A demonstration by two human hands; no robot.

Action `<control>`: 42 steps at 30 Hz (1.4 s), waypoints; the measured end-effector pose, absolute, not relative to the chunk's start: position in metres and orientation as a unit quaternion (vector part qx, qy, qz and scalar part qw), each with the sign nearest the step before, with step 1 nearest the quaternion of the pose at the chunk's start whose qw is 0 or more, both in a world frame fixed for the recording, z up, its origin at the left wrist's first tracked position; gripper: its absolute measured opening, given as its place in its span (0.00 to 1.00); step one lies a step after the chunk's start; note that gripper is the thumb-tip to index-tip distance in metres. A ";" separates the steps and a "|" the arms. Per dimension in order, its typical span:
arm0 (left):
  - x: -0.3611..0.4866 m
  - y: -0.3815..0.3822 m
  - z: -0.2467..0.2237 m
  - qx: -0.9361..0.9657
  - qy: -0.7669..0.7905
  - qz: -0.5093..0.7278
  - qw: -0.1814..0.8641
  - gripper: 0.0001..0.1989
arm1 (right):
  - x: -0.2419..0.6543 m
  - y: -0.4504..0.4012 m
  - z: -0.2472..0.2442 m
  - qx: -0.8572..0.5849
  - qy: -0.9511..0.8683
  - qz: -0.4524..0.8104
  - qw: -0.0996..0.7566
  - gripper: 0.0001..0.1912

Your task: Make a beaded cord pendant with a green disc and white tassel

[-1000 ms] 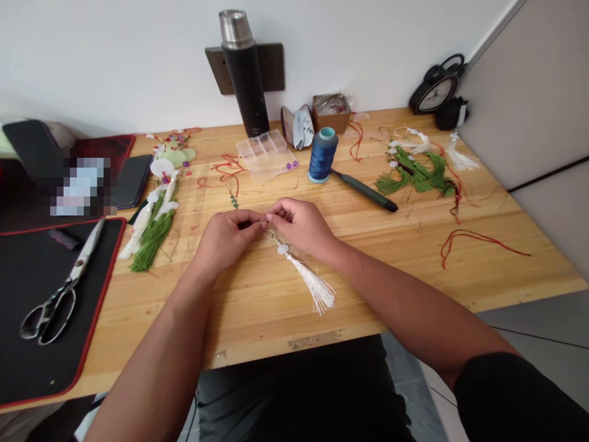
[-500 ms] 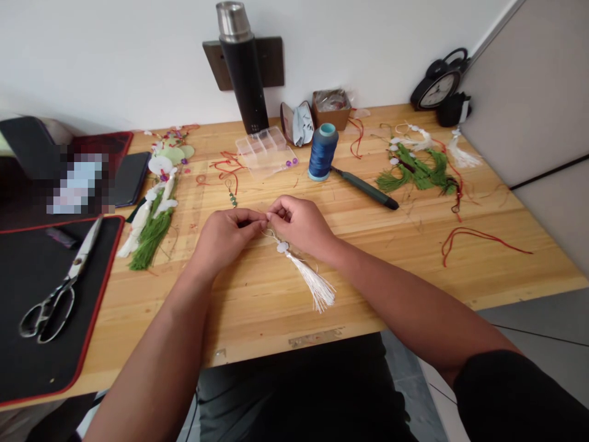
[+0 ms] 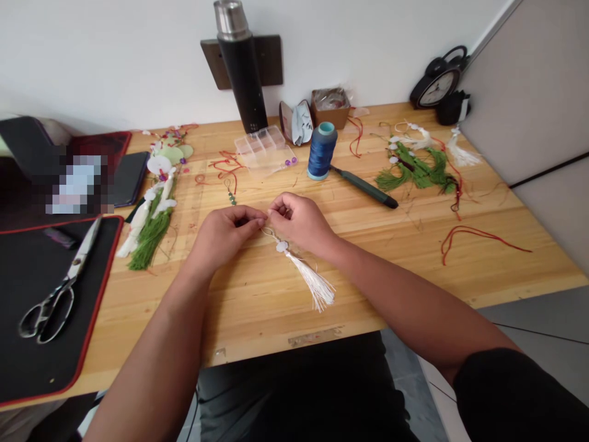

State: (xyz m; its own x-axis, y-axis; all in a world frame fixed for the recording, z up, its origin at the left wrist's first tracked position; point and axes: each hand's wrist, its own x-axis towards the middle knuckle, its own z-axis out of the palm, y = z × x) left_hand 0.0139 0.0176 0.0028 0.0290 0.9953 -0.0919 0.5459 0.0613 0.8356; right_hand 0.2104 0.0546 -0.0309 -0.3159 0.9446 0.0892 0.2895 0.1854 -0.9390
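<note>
Pressing thumb and forefinger of the left hand (image 3: 227, 232) together, pinching thin cord (image 3: 269, 232) of a white tassel (image 3: 313, 282); pinching likewise with the right hand (image 3: 300, 223), just beside the left, but showing too little to tell exactly which part of the cord. Having the tassel lying on the wooden table (image 3: 248, 325) just nearer the body than both pinches, slanting rightward between the arms (image 3: 405, 288), with a pale flat bead (image 3: 282, 246) near its top. Working just short of some green beads (image 3: 232, 199).
</note>
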 end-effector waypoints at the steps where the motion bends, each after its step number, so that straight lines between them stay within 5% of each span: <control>1: 0.013 0.018 0.002 0.613 0.626 0.306 0.372 0.13 | 0.211 0.055 -0.029 -0.457 -0.675 0.450 0.365 0.02; 16: 0.012 0.020 0.002 0.564 0.602 0.341 0.451 0.09 | 0.211 0.052 -0.028 -0.435 -0.644 0.517 0.359 0.03; 42: 0.020 0.022 0.009 0.541 0.642 0.334 0.429 0.03 | 0.210 0.051 -0.030 -0.382 -0.644 0.573 0.333 0.05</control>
